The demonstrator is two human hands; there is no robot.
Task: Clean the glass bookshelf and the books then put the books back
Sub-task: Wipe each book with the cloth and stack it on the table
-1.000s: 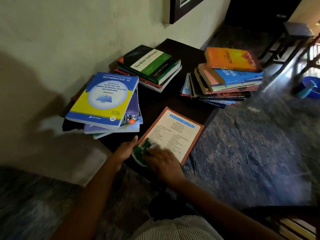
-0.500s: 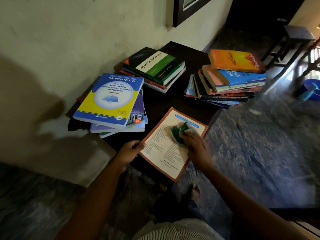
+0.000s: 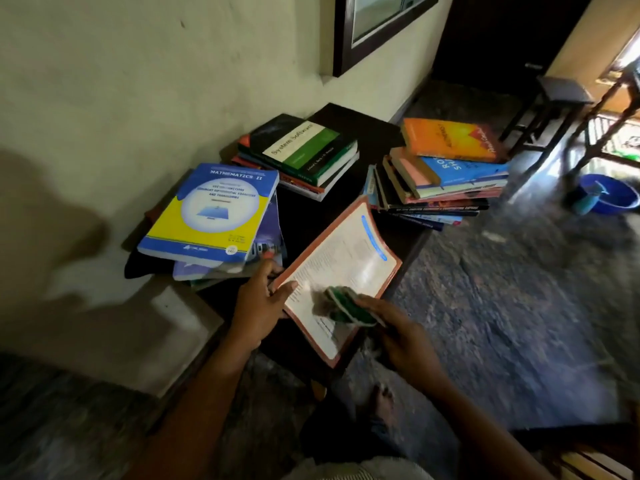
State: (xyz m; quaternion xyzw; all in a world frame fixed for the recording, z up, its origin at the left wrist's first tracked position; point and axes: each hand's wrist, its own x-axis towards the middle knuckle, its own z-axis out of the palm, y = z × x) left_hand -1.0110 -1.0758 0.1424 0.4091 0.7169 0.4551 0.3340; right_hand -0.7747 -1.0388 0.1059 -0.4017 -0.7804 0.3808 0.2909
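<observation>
Left hand: the left hand [image 3: 258, 306], at lower centre of the frame, gripped the near left edge of the book [image 3: 346, 258], thumb lying on the cover and fingers curled underneath.
Right hand: the right hand [image 3: 405, 337], just right of it, had its fingers curled round a green cloth [image 3: 341, 304], blurred, and pressed it against the cover's lower part.
Book: orange-bordered with a pale printed cover and a blue band near its far edge; it sat at the centre of the frame, tilted, its far right corner bent upward, its near end hanging past the counter's near edge. Whether it touched the counter could not be told.
Counter: the counter [image 3: 360, 133] was dark and low, set against the wall [image 3: 138, 81].
Maths stack: the maths stack [image 3: 211, 209], left of the book, had a blue and yellow "Mathematics II" on top.
Middle stack: the middle stack [image 3: 304, 150], above centre by the wall, had a green and black "System Software" on top.
Right stack: the right stack [image 3: 446, 168], at the counter's right edge, was uneven, with an orange book on top.
Foot: a bare foot [image 3: 382, 400] stood on the floor [image 3: 502, 306] below the hands.
Upper right: a dark stool [image 3: 557, 95] and, below it, a blue basin [image 3: 613, 199].
Top: a dark-framed window [image 3: 377, 26] in the wall.
</observation>
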